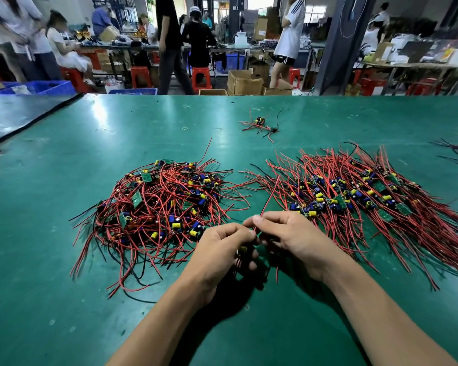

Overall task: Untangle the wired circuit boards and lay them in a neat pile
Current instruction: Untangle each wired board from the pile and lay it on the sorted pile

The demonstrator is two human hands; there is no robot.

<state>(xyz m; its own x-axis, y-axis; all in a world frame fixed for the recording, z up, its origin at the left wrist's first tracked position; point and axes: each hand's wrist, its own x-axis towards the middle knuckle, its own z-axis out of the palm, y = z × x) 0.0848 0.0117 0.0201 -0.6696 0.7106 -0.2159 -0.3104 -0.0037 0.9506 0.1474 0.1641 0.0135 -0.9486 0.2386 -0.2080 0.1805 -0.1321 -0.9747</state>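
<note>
- While both hands met low over the green worktop (64, 260), one small circuit board (242, 249) sat between them, with only its yellow capacitor showing past the fingers.
- Round that board the left hand (222, 247) had its grip curled snug, knuckles up and wrist low near the worktop.
- Beside it the right hand (288, 233) pinched a red wire (269, 196) between thumb and forefinger. The wire's free end rose away toward the far side, and the other fingers lay loosely bent.
- To my eye such a piece would be featherlight, the board stiff, the leads limp yet springy and quick to snag on neighbours.
- The soldered joints looked like the weak spot. Taking the board by its edges and stroking each lead out from the root seemed wiser than tugging a tip.
- Left of the hands lay the tangled heap (159, 207), its wires looping every way.
- Right of them lay the combed pile (368, 196), its leads fanned roughly one way and its boards in a band through the middle.
- Farther back, well apart, lay a small cluster (261, 124) and a rubber band (185, 128).
</note>
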